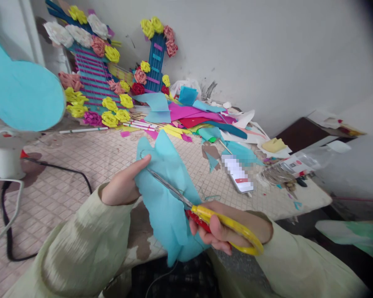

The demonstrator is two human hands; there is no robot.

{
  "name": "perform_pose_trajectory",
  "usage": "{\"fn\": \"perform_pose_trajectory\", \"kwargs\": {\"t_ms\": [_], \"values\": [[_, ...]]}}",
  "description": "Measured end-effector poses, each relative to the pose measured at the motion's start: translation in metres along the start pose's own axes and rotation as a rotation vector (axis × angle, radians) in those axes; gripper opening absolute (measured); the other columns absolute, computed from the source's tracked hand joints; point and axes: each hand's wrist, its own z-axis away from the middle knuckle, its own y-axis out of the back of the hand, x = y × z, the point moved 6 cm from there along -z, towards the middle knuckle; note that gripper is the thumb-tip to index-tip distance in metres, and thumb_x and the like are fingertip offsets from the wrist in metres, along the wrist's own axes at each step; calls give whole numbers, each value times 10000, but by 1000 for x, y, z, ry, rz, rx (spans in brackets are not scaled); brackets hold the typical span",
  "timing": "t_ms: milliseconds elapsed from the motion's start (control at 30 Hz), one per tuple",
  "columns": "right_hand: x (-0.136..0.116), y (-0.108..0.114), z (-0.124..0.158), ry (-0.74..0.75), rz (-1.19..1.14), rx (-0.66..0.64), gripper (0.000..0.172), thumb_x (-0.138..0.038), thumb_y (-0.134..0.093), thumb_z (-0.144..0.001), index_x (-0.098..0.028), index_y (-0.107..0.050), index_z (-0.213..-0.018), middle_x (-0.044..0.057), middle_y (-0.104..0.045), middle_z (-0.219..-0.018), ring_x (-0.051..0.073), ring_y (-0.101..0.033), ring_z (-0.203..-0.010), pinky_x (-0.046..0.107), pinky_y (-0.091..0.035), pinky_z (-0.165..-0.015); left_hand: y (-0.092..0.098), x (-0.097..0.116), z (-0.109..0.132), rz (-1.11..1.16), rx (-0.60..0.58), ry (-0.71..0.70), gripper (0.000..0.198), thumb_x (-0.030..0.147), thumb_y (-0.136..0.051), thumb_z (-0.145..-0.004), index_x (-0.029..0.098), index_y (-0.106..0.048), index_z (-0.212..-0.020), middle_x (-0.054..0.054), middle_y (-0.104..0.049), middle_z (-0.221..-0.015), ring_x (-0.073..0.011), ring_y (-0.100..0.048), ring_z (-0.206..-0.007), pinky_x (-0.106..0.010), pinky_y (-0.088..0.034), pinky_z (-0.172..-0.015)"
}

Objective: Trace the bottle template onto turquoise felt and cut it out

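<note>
A folded light-blue sheet of crepe-like paper [164, 207] hangs over the table's near edge. My left hand [126, 181] grips its left side, thumb on top and the other fingers hidden behind it. In my right hand [219, 225] is a pair of scissors [202, 212] with one yellow and one red handle. Their metal blades lie across the paper, tips pointing up-left near my left thumb. Whether paper sits between the blades, I cannot tell. Thin dark thread or drawn lines show on the sheet.
Coloured paper sheets [199, 114] pile against the wall, beside decorated boards with paper flowers [93, 78]. A phone [238, 174] and a clear plastic bottle [298, 163] lie on the right. A blue round-headed object [25, 95] and a black cable [65, 169] occupy the left.
</note>
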Motion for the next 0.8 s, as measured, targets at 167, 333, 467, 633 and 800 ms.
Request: {"fn": "perform_pose_trajectory", "kwargs": {"t_ms": [167,333,467,633,800], "values": [[3,1,-2,2,12,-16,698,-787,-415,-568,-139,-473,-820,-73,-353,-545,25,-354,-358,138,-328,-302,-1,1,2,-3,16,-14,260,257,-424,-794,170,-651,-704,-49,-672,-613,-267,-639,-836,-343,-543,-651],[5,1,-3,20,-5,-19,642,-744,-451,-615,-136,-481,-819,-72,-367,-558,19,-368,-354,125,-326,-299,-5,1,2,-4,-39,-26,276,261,-412,-819,157,-660,-757,-55,-687,-664,-262,-629,-875,-336,-534,-694],[10,2,-4,8,-68,-36,578,-676,-515,-654,-128,-489,-837,-66,-398,-569,17,-387,-362,113,-330,-304,-7,-2,1,40,-91,-11,323,299,-357,-860,159,-646,-895,-58,-696,-793,-252,-594,-965,-363,-491,-807],[19,4,-8,-45,-187,-74,553,-631,-593,-626,-127,-496,-831,-73,-418,-531,30,-410,-351,122,-354,-294,-7,-2,-2,106,-107,-79,357,398,-373,-857,171,-611,-996,-46,-695,-858,-241,-587,-982,-353,-475,-832],[22,5,-10,-75,-235,-96,545,-614,-613,-620,-121,-515,-833,-63,-449,-512,44,-428,-345,141,-384,-294,-10,-1,0,-42,-175,-138,450,555,-513,-732,237,-580,-1043,11,-694,-860,-231,-586,-988,-303,-492,-783]]}}
